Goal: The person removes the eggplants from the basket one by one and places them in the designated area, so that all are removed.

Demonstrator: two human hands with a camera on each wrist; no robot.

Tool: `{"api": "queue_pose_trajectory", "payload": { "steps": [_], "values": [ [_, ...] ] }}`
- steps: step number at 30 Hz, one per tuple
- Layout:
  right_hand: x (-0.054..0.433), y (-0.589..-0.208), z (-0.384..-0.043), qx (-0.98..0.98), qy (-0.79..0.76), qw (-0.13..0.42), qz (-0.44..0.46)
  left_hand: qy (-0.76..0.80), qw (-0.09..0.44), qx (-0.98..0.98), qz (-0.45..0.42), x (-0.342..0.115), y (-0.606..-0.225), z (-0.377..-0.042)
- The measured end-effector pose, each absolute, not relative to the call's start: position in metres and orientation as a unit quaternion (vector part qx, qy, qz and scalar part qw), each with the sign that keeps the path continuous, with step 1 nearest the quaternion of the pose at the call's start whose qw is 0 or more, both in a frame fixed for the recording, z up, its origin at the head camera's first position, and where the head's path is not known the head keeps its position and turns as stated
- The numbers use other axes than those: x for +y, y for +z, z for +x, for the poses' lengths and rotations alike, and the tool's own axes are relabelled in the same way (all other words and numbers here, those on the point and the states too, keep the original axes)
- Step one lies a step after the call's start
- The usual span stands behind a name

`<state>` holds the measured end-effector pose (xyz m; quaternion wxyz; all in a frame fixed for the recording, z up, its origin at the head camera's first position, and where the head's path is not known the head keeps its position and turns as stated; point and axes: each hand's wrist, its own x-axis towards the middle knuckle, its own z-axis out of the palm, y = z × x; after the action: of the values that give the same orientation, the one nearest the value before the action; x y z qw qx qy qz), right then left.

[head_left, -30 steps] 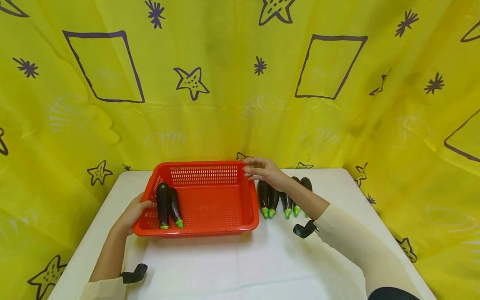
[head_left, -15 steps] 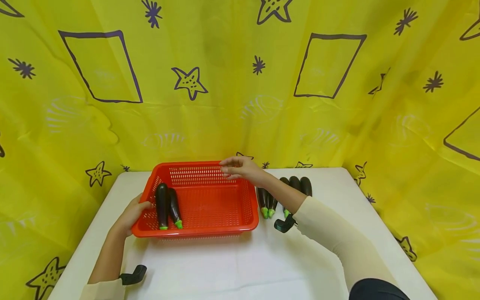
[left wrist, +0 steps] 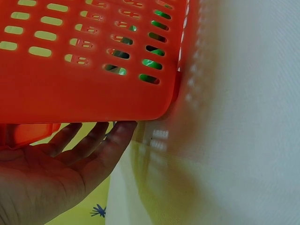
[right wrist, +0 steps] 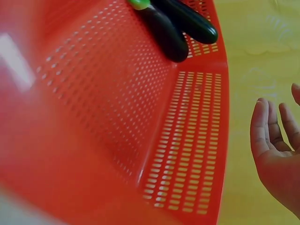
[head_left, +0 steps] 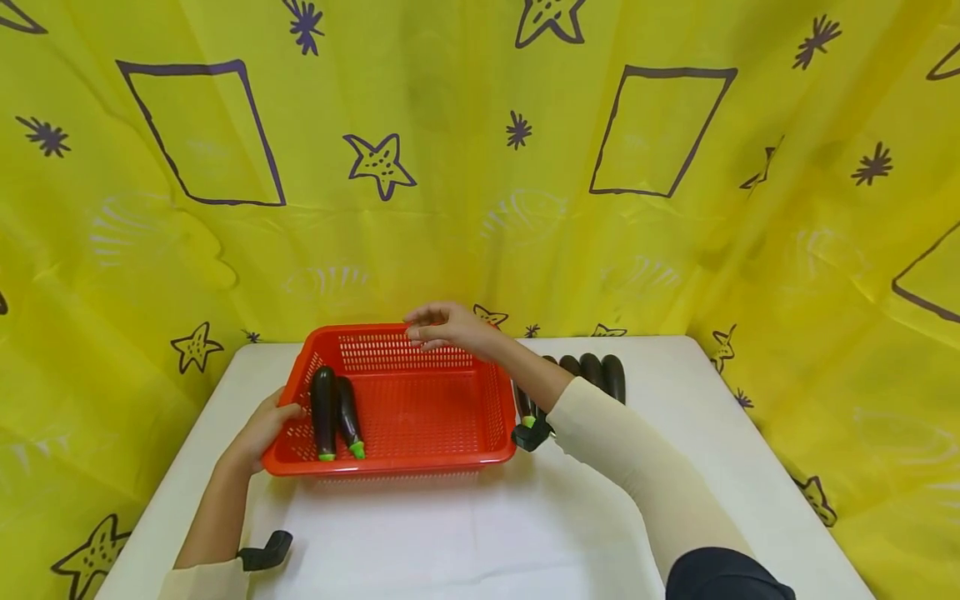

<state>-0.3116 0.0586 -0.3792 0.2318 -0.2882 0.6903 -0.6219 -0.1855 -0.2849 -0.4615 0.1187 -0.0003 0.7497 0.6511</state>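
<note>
A red plastic basket (head_left: 390,464) with slotted walls stands on the table. Two dark eggplants (head_left: 324,412) with green stem ends lie side by side at its left end; they show at the top of the right wrist view too. My left hand (head_left: 258,429) grips the basket's left rim, thumb over it and fingers outside; in the left wrist view the fingers (left wrist: 101,147) touch the basket's edge. Above the far rim hovers my right hand (head_left: 453,327), its fingers loosely bent with nothing between them. The right wrist view has that hand (right wrist: 276,154) apart from the basket wall.
Several more eggplants (head_left: 613,379) lie in a row right of the basket, partly hidden by my right forearm. The table (head_left: 420,542) has a white cover. A yellow patterned curtain (head_left: 450,250) hangs close behind and on both sides.
My right hand has moved left, from the basket's far right corner to over the middle of its far rim. My left hand keeps its grip, and the eggplants lie as before.
</note>
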Motion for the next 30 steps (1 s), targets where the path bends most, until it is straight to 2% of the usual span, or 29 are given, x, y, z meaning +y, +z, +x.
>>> {"api": "queue_pose_trajectory", "payload": {
  "steps": [19,30],
  "values": [
    [0.030,-0.391,-0.331,0.691,-0.594,0.265,-0.315,0.652,0.115,0.750,0.001,-0.284,-0.461,-0.185],
    [0.016,-0.402,-0.334,0.717,-0.542,0.257,-0.353,0.654,0.112,0.748,0.001,-0.284,-0.462,-0.184]
  ]
}}
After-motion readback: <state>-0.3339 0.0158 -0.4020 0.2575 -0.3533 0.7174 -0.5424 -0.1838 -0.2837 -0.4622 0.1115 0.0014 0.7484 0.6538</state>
